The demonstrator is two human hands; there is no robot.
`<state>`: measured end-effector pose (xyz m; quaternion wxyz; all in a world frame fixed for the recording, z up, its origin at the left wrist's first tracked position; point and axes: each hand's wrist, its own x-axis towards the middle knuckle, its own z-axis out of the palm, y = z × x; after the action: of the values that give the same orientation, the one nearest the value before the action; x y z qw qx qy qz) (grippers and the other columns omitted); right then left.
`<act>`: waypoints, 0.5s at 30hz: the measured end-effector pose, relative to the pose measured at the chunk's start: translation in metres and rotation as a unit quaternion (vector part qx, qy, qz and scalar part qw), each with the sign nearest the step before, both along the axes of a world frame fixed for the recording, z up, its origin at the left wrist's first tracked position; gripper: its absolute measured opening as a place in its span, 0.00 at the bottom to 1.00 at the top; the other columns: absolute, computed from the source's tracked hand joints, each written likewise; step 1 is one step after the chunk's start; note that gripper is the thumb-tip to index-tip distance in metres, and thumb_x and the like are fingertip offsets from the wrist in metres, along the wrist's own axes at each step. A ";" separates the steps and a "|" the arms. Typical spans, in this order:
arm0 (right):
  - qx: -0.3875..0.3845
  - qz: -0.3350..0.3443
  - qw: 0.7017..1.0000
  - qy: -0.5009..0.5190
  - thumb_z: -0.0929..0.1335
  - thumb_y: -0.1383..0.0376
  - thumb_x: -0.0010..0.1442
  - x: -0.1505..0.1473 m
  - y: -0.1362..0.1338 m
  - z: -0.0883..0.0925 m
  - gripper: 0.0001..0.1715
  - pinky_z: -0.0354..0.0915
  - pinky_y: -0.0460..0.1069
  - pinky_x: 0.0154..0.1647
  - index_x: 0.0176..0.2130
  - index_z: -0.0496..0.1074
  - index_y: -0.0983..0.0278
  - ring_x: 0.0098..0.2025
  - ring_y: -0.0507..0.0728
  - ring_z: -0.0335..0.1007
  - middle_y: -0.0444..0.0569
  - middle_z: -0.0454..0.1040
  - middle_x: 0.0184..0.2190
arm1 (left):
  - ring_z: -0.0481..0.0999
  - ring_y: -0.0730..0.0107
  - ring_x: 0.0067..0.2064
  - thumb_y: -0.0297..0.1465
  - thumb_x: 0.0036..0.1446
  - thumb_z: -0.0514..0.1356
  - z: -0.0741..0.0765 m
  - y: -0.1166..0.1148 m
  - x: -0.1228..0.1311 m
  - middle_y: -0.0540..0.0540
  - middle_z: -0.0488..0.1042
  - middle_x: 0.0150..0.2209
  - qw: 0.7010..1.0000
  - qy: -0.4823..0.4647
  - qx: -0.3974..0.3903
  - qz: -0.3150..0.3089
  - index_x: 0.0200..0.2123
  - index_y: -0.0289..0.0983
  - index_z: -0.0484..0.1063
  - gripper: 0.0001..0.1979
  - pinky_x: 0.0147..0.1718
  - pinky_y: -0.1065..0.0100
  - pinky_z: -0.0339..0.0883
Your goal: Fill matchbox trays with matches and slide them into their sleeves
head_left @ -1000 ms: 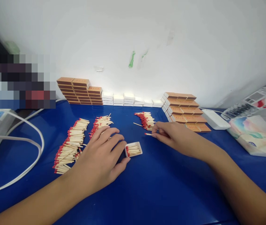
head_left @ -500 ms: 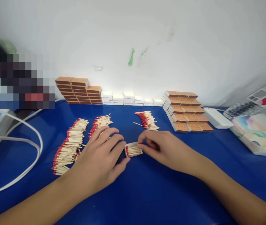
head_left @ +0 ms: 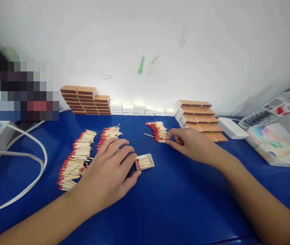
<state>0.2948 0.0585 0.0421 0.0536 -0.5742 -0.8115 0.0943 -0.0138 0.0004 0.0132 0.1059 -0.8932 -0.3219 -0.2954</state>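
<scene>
A small white matchbox tray lies on the blue table, filled with red-headed matches. At its left end my left hand grips it, index finger at the upper corner and thumb at the lower one. Farther back, my right hand pinches thumb and forefinger together on the pale ends of matches at the near right edge of a small match pile. Two more heaps lie left of the tray: a long match row and a shorter match heap, partly hidden by my left hand.
Brown matchboxes are stacked against the wall at left, with white trays beside them. More stacked matchboxes stand right, partly behind my right hand. A white adapter and tissue pack lie far right; white cables loop at left.
My right hand has moved from the tray's right end up and right to the small match pile. The left hand stays at the tray, which has hardly moved.
</scene>
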 end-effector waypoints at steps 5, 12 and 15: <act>0.014 0.012 0.999 0.028 0.67 0.58 0.71 -0.001 -0.003 0.001 0.10 0.54 0.50 0.30 0.43 0.77 0.59 0.28 0.56 0.65 0.43 0.71 0.26 | 0.80 0.44 0.58 0.34 0.71 0.63 0.001 0.000 0.000 0.39 0.84 0.48 1.000 0.004 -0.003 0.003 0.47 0.32 0.80 0.11 0.61 0.42 0.72; 0.000 0.029 0.999 0.023 0.67 0.60 0.70 -0.002 -0.003 0.001 0.10 0.54 0.50 0.29 0.38 0.77 0.59 0.28 0.55 0.64 0.44 0.71 0.27 | 0.80 0.44 0.58 0.34 0.71 0.63 0.000 -0.001 0.000 0.39 0.84 0.48 1.000 0.003 -0.004 0.003 0.48 0.33 0.80 0.11 0.61 0.42 0.73; -0.003 0.023 1.000 0.022 0.67 0.60 0.70 -0.003 -0.002 -0.001 0.10 0.54 0.50 0.29 0.39 0.78 0.59 0.29 0.55 0.64 0.44 0.71 0.27 | 0.79 0.44 0.58 0.34 0.71 0.63 0.000 -0.001 0.000 0.39 0.84 0.48 1.000 0.001 -0.006 0.001 0.48 0.32 0.80 0.11 0.61 0.42 0.72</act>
<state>0.2917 0.0561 0.0414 0.0675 -0.5535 -0.8228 0.1100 -0.0140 -0.0004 0.0130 0.1013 -0.8939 -0.3244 -0.2922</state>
